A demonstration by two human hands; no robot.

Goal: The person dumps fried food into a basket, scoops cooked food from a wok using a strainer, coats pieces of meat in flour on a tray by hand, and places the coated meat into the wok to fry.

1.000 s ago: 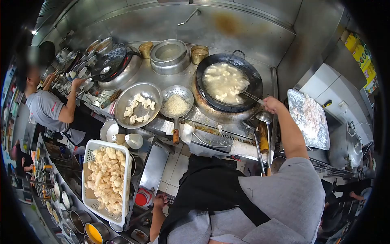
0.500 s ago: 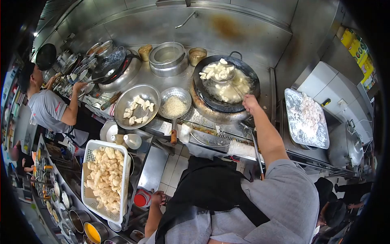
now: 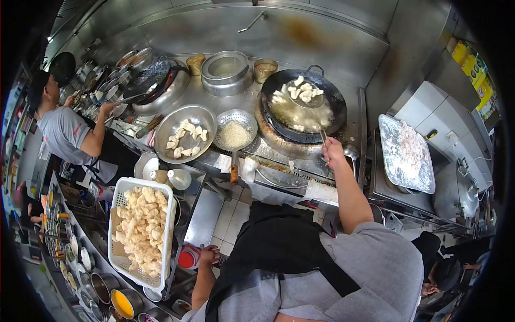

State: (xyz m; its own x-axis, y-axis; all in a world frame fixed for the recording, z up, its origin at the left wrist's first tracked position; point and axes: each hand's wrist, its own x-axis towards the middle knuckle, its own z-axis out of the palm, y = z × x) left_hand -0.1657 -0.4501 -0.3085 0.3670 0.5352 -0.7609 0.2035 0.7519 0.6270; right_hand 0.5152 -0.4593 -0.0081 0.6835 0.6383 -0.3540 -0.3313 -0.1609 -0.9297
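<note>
In my right hand (image 3: 333,151) is the thin handle of a wire skimmer (image 3: 306,98), which carries pale battered pieces over the far side of a black wok (image 3: 341,102). Bubbling oil (image 3: 300,115) fills the wok, with a few pale pieces afloat in it. My left hand (image 3: 210,254) hangs low beside a red-lidded container (image 3: 188,258); its fingers look partly curled, and whether they hold anything is unclear. Left of the wok, a perforated ladle (image 3: 248,119) bears small pale crumbs, next to a steel bowl (image 3: 160,134) with several pale pieces.
A white basket (image 3: 175,214) of fried pieces stands at left. At right lies a floury metal tray (image 3: 389,155) with pale pieces. A steel pot (image 3: 206,86) sits behind the ladle. A co-worker (image 3: 70,129) stands at another wok on the left.
The skimmer has risen towards the wok's far side with pieces on it, and fewer pieces show in the oil. My right hand is slightly lower in view. The long-handled ladle beside it has shifted.
</note>
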